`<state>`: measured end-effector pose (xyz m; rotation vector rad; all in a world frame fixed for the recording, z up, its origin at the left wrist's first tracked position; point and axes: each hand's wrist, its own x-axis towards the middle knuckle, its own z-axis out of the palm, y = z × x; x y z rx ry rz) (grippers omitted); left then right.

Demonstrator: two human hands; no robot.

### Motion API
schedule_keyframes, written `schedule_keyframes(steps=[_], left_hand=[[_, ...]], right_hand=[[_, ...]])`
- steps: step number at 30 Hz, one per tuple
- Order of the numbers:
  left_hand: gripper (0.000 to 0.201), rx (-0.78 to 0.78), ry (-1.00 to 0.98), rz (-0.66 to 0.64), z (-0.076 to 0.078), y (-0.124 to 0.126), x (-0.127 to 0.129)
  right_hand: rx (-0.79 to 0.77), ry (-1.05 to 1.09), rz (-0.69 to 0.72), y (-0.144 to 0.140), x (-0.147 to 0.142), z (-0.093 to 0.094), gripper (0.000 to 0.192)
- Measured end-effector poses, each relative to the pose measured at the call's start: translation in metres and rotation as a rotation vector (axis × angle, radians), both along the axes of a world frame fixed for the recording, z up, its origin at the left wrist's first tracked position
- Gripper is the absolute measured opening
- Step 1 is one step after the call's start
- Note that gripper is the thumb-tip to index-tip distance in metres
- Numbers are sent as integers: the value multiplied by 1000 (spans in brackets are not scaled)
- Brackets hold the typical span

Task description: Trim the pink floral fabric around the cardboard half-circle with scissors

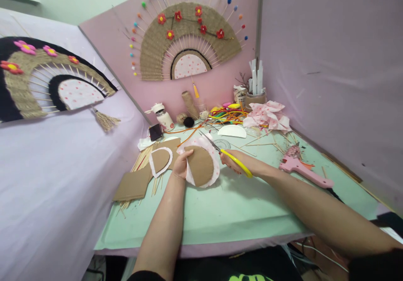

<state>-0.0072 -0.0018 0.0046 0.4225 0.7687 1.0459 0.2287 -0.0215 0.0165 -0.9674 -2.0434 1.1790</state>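
Note:
My left hand [180,166] grips a round brown cardboard disc [200,166] at its left edge, thumb on top. White fabric with pink dots [215,172] lies under the disc and sticks out past its rim. In my right hand [232,161] is a pair of scissors [236,161] with yellow handles. The blades point up and left, next to the upper right edge of the fabric; whether they touch it I cannot tell. A D-shaped white ring [171,158] and a stack of cardboard pieces [132,185] lie to the left.
At the right rests a pink glue gun [304,172]. Crumpled dotted fabric [267,116], pipe cleaners [226,112] and a white half-disc [232,131] lie farther back. A white bottle [164,118] and a phone [155,132] stand back left. Decorated fans [151,50] hang on the walls.

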Motion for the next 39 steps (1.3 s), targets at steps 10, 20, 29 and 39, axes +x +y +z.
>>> schedule_keyframes(steps=[10,20,29,39], left_hand=[[30,7,-10,9,-3,3,-1],[27,13,8,20,-2,3,-3],[29,-2,-7,38,-4,3,-3],[27,15,-4,36,-5,3,-4]], right_hand=[[-155,-49,-84,0,1,-2,45],[-221,-74,-119,-2,1,3,40],[-50,-69,-105,0,0,-2,39],[105,-76,40,0,1,3,41]])
